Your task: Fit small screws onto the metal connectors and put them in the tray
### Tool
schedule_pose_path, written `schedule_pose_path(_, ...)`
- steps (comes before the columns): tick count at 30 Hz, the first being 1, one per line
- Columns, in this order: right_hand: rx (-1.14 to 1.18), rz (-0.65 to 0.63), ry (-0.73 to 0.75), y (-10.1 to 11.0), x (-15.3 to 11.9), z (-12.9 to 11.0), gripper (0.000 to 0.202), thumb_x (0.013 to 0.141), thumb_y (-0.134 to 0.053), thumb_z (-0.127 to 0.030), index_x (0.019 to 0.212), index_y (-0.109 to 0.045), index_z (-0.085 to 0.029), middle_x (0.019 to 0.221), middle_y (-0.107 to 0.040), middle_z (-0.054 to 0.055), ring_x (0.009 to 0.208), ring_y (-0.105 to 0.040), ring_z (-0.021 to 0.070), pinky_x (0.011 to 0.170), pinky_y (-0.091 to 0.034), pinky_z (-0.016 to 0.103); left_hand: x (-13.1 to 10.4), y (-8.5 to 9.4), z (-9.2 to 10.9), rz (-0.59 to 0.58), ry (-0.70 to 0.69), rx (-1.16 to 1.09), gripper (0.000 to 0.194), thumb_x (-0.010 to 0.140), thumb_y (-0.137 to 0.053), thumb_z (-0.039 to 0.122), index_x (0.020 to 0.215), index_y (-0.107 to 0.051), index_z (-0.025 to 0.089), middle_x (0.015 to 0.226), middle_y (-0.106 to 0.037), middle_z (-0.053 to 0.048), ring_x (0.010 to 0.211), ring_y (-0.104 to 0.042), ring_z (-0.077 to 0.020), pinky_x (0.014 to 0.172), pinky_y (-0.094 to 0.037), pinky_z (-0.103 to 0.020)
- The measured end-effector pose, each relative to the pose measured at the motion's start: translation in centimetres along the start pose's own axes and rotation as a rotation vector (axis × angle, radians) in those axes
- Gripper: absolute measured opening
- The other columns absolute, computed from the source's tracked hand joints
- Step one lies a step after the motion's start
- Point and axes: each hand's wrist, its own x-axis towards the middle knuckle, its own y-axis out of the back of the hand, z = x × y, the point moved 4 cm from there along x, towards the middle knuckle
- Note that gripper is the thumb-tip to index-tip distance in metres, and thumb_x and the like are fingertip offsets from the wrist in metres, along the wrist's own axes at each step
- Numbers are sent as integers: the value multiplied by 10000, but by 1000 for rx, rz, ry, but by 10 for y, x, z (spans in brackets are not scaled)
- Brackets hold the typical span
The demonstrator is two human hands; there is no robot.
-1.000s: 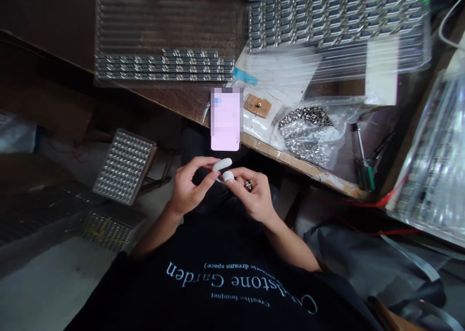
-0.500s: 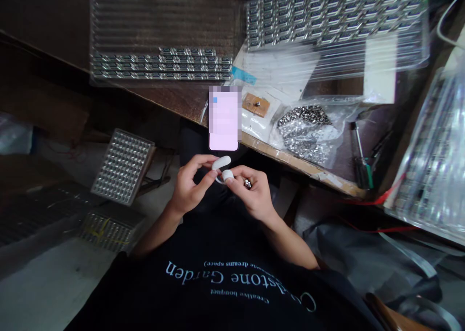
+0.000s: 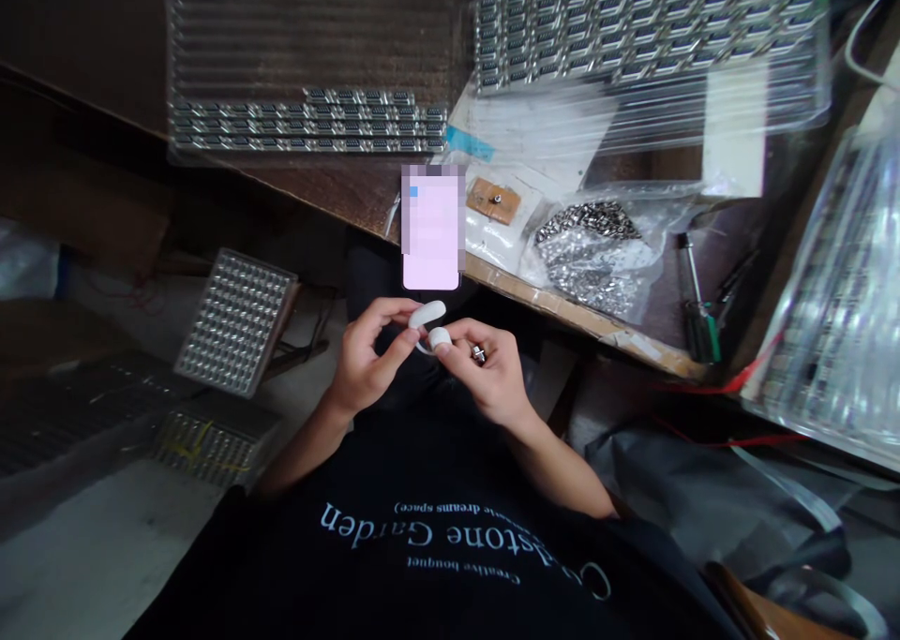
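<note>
Held between both hands is a small white clip-on earbud (image 3: 427,315), with two rounded ends joined by a thin curved band. My left hand (image 3: 372,354) pinches its longer end between thumb and fingertips. The rounder end sits at the thumb and fingertip of my right hand (image 3: 488,368). A small shiny metal piece (image 3: 479,353), perhaps a screw, is tucked in the curled fingers of that same hand. Just beyond my hands, a phone (image 3: 431,270) with a lit, partly blurred screen rests at the table edge.
Clear trays of metal connectors (image 3: 309,129) and more connectors (image 3: 633,22) lie on the table. Nearer are a bag of small metal parts (image 3: 591,246), a brown block (image 3: 494,200) and a green-handled screwdriver (image 3: 697,312). A filled tray (image 3: 235,321) stands lower left.
The view has shifted very slightly, so the table things sit a little further left. Both hands keep the same hold on the earbud.
</note>
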Motion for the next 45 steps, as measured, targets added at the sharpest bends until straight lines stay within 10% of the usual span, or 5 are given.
schedule_pose_path(45, 19, -2, 48, 0, -1, 2, 314, 872, -707, -475, 862, -737, -162, 527, -327, -88, 505, -257, 79, 520, -228, 258, 0, -3, 2, 20, 31, -106, 243, 957, -691, 344, 1144, -692, 189, 986, -764, -59, 838, -735, -165, 785, -598, -252)
